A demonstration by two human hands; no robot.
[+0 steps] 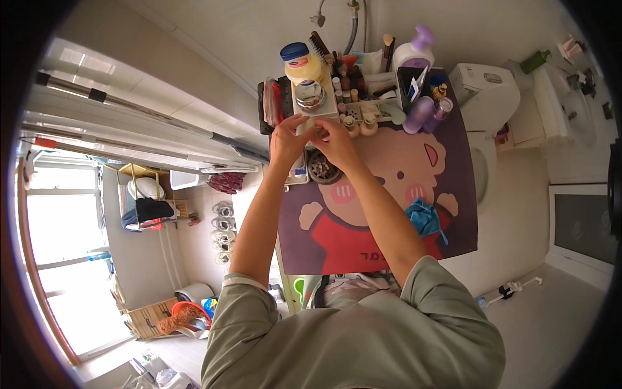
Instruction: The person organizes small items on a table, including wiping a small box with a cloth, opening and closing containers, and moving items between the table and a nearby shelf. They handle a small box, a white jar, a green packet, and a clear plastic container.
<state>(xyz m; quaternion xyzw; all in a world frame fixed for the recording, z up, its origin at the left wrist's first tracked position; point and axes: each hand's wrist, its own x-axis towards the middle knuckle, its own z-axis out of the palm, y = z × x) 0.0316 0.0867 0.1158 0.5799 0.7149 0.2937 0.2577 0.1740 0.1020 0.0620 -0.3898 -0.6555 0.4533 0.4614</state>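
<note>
My left hand [287,141] and my right hand [336,142] meet over the front of a white organizer box [325,104], thumbs and fingers bent towards each other. A pale patch shows between them; whether it is a small held thing or the box itself, I cannot tell. Just beyond my fingers, a round glass jar with a shiny lid [311,95] stands on the box, in front of a yellow jar with a blue lid [302,63]. Close below my right hand sits a dark round openwork dish [324,167]. Small bottles [359,126] stand right of it.
A bear-print mat [379,204] covers the table, with a crumpled blue cloth [425,218] on it. Purple bottles [419,114], a pump bottle [414,52] and makeup brushes [387,48] crowd the back. A toilet [488,92] stands right; metal poles [160,121] run along the left.
</note>
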